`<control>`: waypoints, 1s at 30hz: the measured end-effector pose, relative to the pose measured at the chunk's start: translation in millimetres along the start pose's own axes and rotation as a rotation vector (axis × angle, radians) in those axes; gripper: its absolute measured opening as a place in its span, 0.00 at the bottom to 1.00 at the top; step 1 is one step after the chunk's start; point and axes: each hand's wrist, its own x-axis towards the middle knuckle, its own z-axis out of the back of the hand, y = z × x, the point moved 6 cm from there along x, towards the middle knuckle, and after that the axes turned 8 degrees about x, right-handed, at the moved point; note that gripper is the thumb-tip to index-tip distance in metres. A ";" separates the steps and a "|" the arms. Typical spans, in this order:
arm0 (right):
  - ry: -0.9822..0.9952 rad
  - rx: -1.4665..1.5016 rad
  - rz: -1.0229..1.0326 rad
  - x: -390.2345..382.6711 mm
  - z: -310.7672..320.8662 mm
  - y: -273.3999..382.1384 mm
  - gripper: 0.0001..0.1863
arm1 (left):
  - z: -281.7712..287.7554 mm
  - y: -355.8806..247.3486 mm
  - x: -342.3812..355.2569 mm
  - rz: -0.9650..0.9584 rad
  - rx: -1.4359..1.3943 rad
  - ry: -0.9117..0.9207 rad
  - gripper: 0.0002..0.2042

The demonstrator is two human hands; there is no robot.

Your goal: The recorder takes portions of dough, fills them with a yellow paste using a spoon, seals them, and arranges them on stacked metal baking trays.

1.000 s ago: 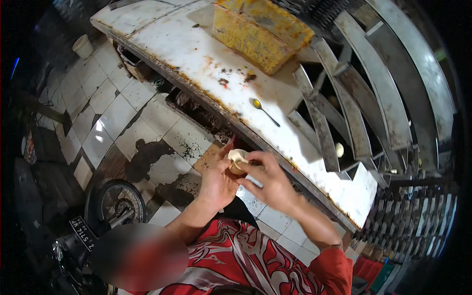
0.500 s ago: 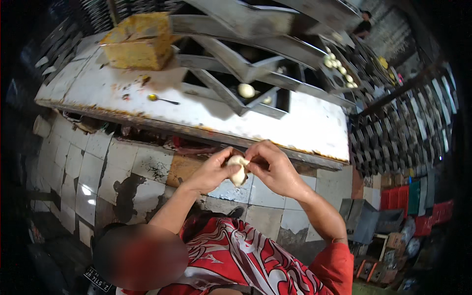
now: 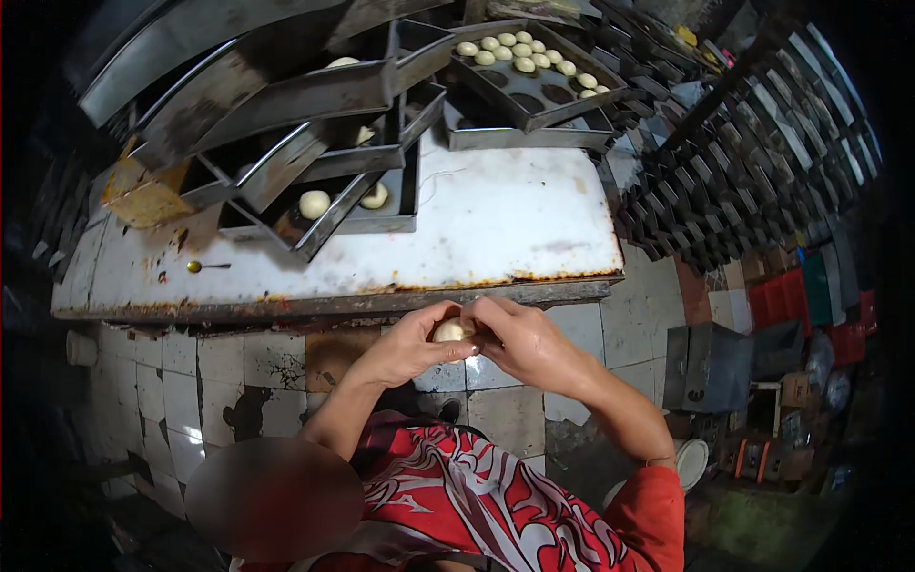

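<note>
A small piece of pale dough [image 3: 451,330] sits between my hands, just off the table's front edge and above the tiled floor. Around its left side curl the fingers and thumb of my left hand [image 3: 405,348]. My right hand [image 3: 534,348] closes over the dough from the other side, fingers bent against it. The two hands meet at the fingertips and cover much of the piece.
Beyond the hands is a white-topped table [image 3: 515,219]. Stacked metal trays [image 3: 276,157] at left hold a few dough balls [image 3: 315,204]; another tray [image 3: 572,116] at back right holds several. A spoon [image 3: 212,266] and yellowish tub [image 3: 145,198] lie left. Metal racks [image 3: 734,191] stand right.
The view has swung right, bringing the tray of several dough balls into fuller sight. The dough, stretched and hanging before, now looks rounder and more enclosed as my hands have drawn together.
</note>
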 end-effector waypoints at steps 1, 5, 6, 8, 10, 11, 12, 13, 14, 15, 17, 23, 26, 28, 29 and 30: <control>0.044 -0.001 0.021 7.6 4.8 -6.3 0.08 | 0.6 -4.2 8.8 0.025 0.009 0.060 0.18; -0.085 0.292 -0.185 37.2 24.5 -38.9 0.11 | 26.5 5.3 50.5 -0.008 -0.290 0.081 0.12; -0.249 0.558 -0.349 41.6 28.7 -53.3 0.12 | 37.6 8.9 61.1 -0.037 -0.508 -0.025 0.10; -0.477 0.329 -0.251 46.7 35.9 -54.2 0.15 | 45.1 9.2 88.2 -0.061 -0.582 -0.050 0.08; -0.623 -0.157 -0.119 47.0 28.3 -43.6 0.15 | 53.1 6.1 107.2 -0.070 -0.617 -0.234 0.07; -0.649 -0.230 -0.076 56.1 18.2 -44.4 0.16 | 53.6 3.4 117.9 -0.100 -0.628 -0.179 0.07; -0.668 -0.248 -0.063 65.5 11.0 -48.0 0.15 | 53.1 0.9 124.2 -0.084 -0.634 -0.167 0.07; -0.670 -0.303 -0.025 71.8 7.5 -54.2 0.15 | 51.3 -6.4 129.4 -0.085 -0.646 -0.152 0.07; -0.669 -0.357 0.015 75.7 6.5 -59.0 0.15 | 50.4 -11.2 135.0 -0.087 -0.658 -0.140 0.08; -0.671 -0.360 0.004 78.0 9.4 -63.3 0.15 | 53.4 -13.1 141.4 -0.103 -0.625 -0.133 0.10; -0.647 -0.391 0.011 79.5 16.4 -69.3 0.14 | 56.7 -14.9 152.3 -0.115 -0.555 -0.141 0.10; -0.379 -0.127 -0.063 104.0 80.4 -84.5 0.11 | 51.7 -25.3 170.9 -0.279 0.059 0.016 0.23; -0.227 -0.042 -0.017 100.9 99.1 -97.2 0.09 | 34.0 -48.2 173.4 -0.458 0.052 0.033 0.26; -0.180 0.200 -0.042 94.1 107.6 -111.6 0.08 | 37.6 -33.5 182.9 -0.478 0.101 0.073 0.30; -0.181 0.329 -0.075 89.8 110.9 -122.9 0.07 | 27.5 -33.0 185.1 -0.363 0.147 0.067 0.32; -0.199 0.372 -0.098 85.3 113.7 -138.4 0.08 | 11.9 -45.4 181.9 -0.243 0.191 0.065 0.34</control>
